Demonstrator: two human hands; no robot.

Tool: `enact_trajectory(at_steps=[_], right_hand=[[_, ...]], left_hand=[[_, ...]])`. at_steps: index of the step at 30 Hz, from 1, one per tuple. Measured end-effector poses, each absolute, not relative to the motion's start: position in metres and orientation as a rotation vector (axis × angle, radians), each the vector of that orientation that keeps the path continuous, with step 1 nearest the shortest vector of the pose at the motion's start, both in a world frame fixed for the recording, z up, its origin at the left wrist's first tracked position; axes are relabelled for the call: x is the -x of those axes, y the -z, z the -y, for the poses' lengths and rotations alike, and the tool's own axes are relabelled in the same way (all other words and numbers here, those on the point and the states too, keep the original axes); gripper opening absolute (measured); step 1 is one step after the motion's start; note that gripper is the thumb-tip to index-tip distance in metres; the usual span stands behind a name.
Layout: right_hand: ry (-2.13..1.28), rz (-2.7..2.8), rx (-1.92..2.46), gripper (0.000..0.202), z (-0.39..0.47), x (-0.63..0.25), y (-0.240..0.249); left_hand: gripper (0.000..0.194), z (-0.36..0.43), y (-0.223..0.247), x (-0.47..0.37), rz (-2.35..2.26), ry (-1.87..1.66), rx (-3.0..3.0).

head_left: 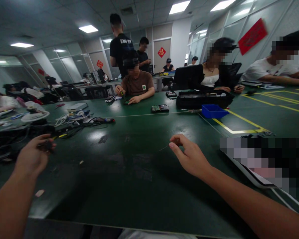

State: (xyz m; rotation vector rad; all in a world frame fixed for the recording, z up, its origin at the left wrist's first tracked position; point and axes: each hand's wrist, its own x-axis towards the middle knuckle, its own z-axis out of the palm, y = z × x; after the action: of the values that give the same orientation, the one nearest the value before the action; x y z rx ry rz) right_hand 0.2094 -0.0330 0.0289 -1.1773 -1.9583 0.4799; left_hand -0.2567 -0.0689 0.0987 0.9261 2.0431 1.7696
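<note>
Over the left part of the green table (139, 186), my left hand (31, 157) is closed around a small dark object (47, 146), blurred and too unclear to name. My right hand (190, 156) is raised above the middle right of the table. Its fingers are curled and pinch a thin metal rod (163, 148) that points left and slightly down; whatever lies inside the palm is hidden. Small scraps, among them a pale bit (40, 193), lie on the tabletop near my left arm.
A heap of cables (77, 116) lies at the left. Farther back are a circuit board (160, 108), a blue bin (214, 111) and a long black tray (204, 99). A device with a white cable (285, 199) is at my right. A person in a brown shirt (139, 83) sits opposite.
</note>
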Motion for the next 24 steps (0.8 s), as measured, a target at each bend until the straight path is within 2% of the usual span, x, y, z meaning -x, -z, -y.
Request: enact_trajectory(at_steps=[2, 6, 10, 16, 24], right_hand=[[-0.491, 1.962, 1.165, 0.019, 0.033, -0.210, -0.029], [-0.501, 1.964, 1.169, 0.021, 0.033, -0.211, -0.030], [-0.474, 1.956, 1.191, 0.022, 0.035, -0.211, -0.034], [-0.535, 1.767, 1.123, 0.023, 0.038, -0.212, -0.033], [-0.814, 1.295, 0.931, 0.018, 0.030, -0.210, -0.028]], left_hand=[[0.016, 0.052, -0.088, 0.231, -1.758, -1.724, -0.911], [0.040, 0.029, -0.064, 0.153, -1.695, -1.225, -1.130], [0.036, 0.015, -0.046, 0.079, -1.481, -0.955, -1.356], [0.035, 0.008, -0.038, 0.004, -1.091, -0.874, -1.540], [0.044, 0.016, -0.011, -0.012, -1.166, -0.896, -1.606]])
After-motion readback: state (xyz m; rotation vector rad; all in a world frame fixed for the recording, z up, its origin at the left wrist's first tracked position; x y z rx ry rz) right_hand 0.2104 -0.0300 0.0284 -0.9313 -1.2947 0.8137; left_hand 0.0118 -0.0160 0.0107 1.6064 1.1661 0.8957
